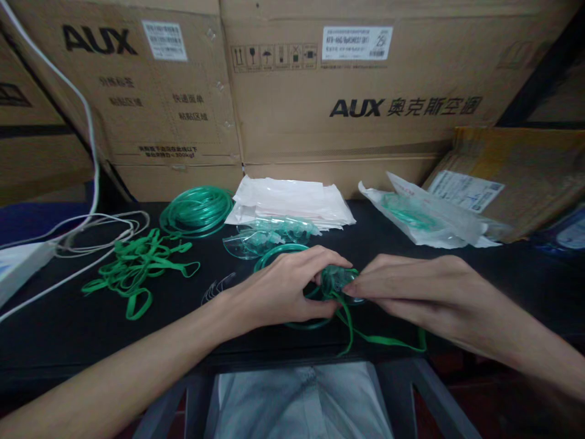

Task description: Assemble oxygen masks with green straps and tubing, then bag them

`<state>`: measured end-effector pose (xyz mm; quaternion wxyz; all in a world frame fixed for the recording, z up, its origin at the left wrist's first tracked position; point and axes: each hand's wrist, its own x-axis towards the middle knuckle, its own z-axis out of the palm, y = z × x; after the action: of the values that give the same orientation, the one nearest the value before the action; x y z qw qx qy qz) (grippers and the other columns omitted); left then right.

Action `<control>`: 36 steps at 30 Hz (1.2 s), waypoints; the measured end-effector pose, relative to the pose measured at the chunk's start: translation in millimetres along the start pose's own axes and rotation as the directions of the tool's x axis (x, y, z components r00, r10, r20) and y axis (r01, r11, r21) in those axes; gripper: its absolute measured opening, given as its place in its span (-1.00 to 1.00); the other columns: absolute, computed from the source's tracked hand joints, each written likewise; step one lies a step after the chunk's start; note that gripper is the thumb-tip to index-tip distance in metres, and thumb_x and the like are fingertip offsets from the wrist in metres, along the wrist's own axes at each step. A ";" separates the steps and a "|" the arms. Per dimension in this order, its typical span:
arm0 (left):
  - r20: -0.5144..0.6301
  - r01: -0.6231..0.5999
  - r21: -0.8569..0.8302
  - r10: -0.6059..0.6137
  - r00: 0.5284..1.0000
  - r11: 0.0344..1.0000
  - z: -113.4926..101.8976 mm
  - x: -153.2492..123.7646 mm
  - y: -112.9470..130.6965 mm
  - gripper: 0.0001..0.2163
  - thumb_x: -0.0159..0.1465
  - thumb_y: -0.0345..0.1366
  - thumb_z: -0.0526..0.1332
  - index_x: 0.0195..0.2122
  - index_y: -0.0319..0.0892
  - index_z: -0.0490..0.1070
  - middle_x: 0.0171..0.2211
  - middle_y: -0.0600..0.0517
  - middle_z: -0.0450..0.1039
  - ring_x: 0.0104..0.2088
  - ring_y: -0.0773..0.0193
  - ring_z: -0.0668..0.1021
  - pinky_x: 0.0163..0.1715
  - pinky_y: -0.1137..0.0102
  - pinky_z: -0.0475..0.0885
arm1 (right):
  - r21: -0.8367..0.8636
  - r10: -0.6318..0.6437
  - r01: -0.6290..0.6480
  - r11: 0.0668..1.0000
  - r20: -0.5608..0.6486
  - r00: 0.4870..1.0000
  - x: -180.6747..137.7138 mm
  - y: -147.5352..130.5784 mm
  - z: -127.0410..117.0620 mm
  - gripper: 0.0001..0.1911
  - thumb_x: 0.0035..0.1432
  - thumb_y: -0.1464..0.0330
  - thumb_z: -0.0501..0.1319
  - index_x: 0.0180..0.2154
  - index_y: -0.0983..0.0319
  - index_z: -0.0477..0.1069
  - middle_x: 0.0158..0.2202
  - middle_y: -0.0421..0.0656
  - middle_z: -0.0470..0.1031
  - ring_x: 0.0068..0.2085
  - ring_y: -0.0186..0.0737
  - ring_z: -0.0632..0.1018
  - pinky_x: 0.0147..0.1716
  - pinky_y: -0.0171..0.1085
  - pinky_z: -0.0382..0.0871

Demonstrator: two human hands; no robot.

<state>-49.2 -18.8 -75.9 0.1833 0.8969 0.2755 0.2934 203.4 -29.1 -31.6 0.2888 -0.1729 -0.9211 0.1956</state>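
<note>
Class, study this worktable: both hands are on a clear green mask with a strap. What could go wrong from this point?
1. The green strap trails over the table edge and might snag or pull the mask out of the grip of the left hand and right hand.
2. The tubing coil under the left hand could tangle with that strap.

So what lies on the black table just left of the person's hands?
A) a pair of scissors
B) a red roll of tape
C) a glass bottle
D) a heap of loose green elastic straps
D: a tangle of flat green elastic straps lies on the black table, left of the left hand.
</note>
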 end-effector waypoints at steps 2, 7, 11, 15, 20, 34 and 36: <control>0.004 -0.008 -0.001 0.008 1.000 1.000 0.1 0.5 -0.4 -0.52 0.22 -0.39 0.33 0.17 -0.16 0.33 0.10 -0.04 0.47 -0.17 0.26 0.55 -0.13 0.39 0.49 | -0.032 0.026 -0.025 0.999 0.042 0.999 0.1 -0.8 -1.3 -0.74 0.39 0.43 0.20 0.01 0.18 0.62 -0.15 -0.09 0.68 -0.10 -0.15 0.67 -0.17 -0.34 0.56; 0.004 -0.010 0.020 0.010 1.000 1.000 -1.0 1.3 1.2 -0.55 0.21 -0.39 0.33 0.13 -0.19 0.35 0.05 -0.02 0.48 -0.24 0.29 0.52 -0.17 0.40 0.48 | -0.215 0.049 -0.037 0.976 0.046 0.998 -3.0 -5.8 -4.1 -0.68 0.38 0.46 0.15 0.07 0.14 0.56 0.08 -0.07 0.59 -0.01 -0.16 0.65 -0.06 -0.36 0.54; 0.002 -0.008 0.009 0.008 1.000 1.000 -1.2 1.1 1.7 -0.54 0.21 -0.38 0.34 0.15 -0.18 0.34 0.02 0.00 0.48 -0.24 0.31 0.52 -0.18 0.42 0.47 | -0.178 0.020 -0.022 0.984 -0.014 1.000 -0.3 -8.6 -4.6 -0.77 0.38 0.42 0.20 -0.09 0.17 0.64 -0.08 -0.08 0.65 -0.14 -0.22 0.69 -0.18 -0.43 0.56; -0.009 -0.014 0.007 0.014 1.000 1.000 -0.2 0.5 0.2 -0.53 0.22 -0.38 0.34 0.16 -0.19 0.34 0.04 -0.02 0.49 -0.22 0.29 0.54 -0.17 0.41 0.48 | -0.046 0.044 -0.046 0.998 -0.037 0.998 4.1 -8.0 -4.4 -0.81 0.37 0.39 0.25 -0.20 0.18 0.67 -0.21 -0.13 0.71 -0.21 -0.24 0.71 -0.21 -0.46 0.57; -0.009 -0.013 0.006 0.013 1.000 1.000 1.4 -0.5 -2.0 -0.53 0.23 -0.36 0.35 0.17 -0.16 0.34 0.08 -0.03 0.48 -0.21 0.29 0.55 -0.15 0.39 0.49 | 0.023 0.100 -0.100 0.995 -0.004 0.995 7.1 -4.0 -1.9 -0.85 0.32 0.45 0.29 -0.20 0.22 0.67 -0.23 -0.13 0.70 -0.21 -0.25 0.69 -0.21 -0.42 0.55; -0.016 -0.003 0.005 0.003 1.000 1.000 1.0 0.1 0.5 -0.55 0.22 -0.35 0.34 0.14 -0.16 0.35 0.06 -0.02 0.48 -0.25 0.31 0.53 -0.20 0.41 0.48 | -0.202 0.078 -0.068 0.977 0.040 0.996 0.3 -5.9 -2.4 -0.80 0.33 0.46 0.22 -0.17 0.24 0.66 -0.14 -0.07 0.64 -0.21 -0.23 0.67 -0.24 -0.38 0.51; -0.015 -0.001 0.008 0.001 1.000 1.000 1.1 0.2 0.5 -0.54 0.21 -0.36 0.33 0.14 -0.15 0.35 0.06 -0.02 0.48 -0.26 0.31 0.53 -0.20 0.41 0.48 | -0.260 0.056 -0.043 0.965 0.041 0.998 0.3 -6.8 -2.2 -0.77 0.37 0.44 0.19 -0.15 0.24 0.65 -0.13 -0.06 0.63 -0.20 -0.22 0.68 -0.24 -0.38 0.52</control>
<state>-48.2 -19.3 -76.5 0.1774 0.8955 0.2777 0.2991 203.1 -34.3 -26.7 0.2365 -0.2273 -0.9409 0.0850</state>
